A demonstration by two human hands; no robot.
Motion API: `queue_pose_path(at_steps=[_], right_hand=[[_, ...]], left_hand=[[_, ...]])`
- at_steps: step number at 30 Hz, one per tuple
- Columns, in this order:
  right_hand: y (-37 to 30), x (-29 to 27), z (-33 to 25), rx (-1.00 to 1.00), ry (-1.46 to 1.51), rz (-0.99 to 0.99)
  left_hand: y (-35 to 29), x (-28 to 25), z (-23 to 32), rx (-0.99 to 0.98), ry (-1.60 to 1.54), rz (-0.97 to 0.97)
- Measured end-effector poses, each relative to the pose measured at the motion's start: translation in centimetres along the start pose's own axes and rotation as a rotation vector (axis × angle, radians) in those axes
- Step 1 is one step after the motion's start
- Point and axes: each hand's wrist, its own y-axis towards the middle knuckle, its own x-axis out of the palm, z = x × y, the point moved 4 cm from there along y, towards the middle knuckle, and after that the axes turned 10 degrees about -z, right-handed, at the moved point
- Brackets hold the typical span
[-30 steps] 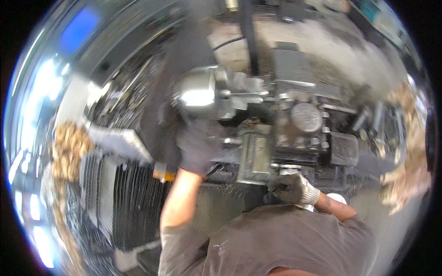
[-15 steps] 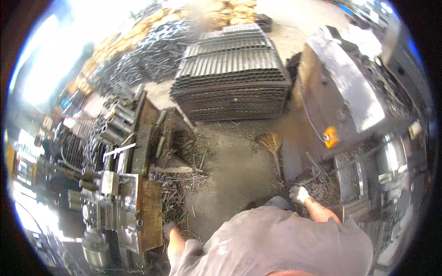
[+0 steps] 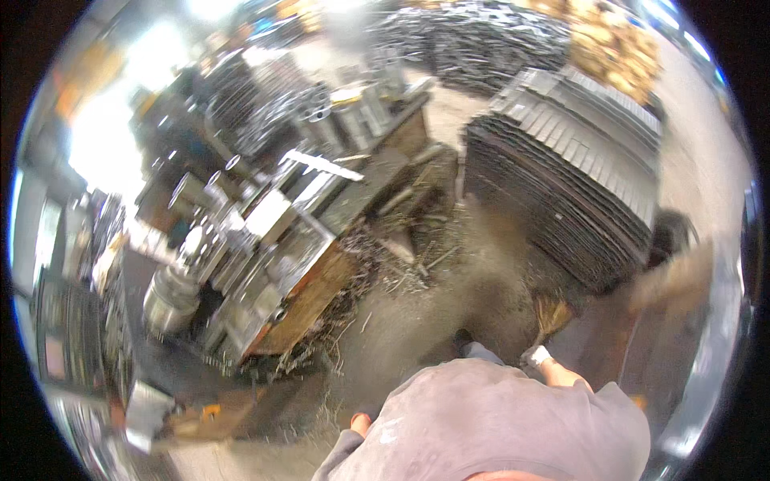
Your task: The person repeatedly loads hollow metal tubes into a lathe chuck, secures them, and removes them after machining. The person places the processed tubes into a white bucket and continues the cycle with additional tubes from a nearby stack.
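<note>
My right hand [image 3: 536, 355], in a white glove, hangs beside my body at the right of centre. Just beyond it a straw broom [image 3: 552, 314] stands with its bristles up. Whether the glove touches the broom I cannot tell, and its fingers are blurred. My left hand [image 3: 361, 422] is low at my left side, with only a bit of bare skin past the grey sleeve; its fingers do not show. A dark shoe [image 3: 463, 340] shows ahead of my body.
To the left stands a machine bench [image 3: 301, 293] with metal cylinders and a white bar [image 3: 325, 165]. Metal shavings [image 3: 341, 309] lie along its foot. A tall stack of corrugated sheets [image 3: 561, 184] rises ahead right. A brown panel [image 3: 666, 329] is at the right.
My view has swung left, so the bench and sheet stack appear further right. The right-hand machine has mostly left view. My left hand is less visible; the broom appears closer to my right glove.
</note>
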Motion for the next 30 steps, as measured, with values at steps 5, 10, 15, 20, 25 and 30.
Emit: queue_pose_path(at_steps=[5, 10, 15, 20, 25, 30], right_hand=[[3.8, -14.0, 8.6, 0.353, 1.579, 0.054], [7.3, -25.8, 7.4, 0.283, 1.326, 0.153], [10.1, -29.4, -0.3, 0.279, 1.256, 0.098], [14.1, -27.7, -7.7, 0.133, 0.577, 0.007], [15.7, -24.5, -8.6, -0.032, 0.797, -0.069], [17.3, -25.4, -7.4, -0.113, 0.448, -0.104]], left_hand=[[-2.3, -6.0, 8.6, -0.013, -0.095, 0.316], [-3.7, -11.3, 9.5, -0.009, -0.381, 0.518], [0.4, -9.8, 0.3, 0.122, -0.824, 0.549], [1.3, -11.0, -14.5, -0.144, -0.617, 0.561], [-4.6, -15.7, -26.6, -0.634, -0.753, 1.150], [-10.8, -19.1, -33.2, -0.812, -0.823, 1.310]])
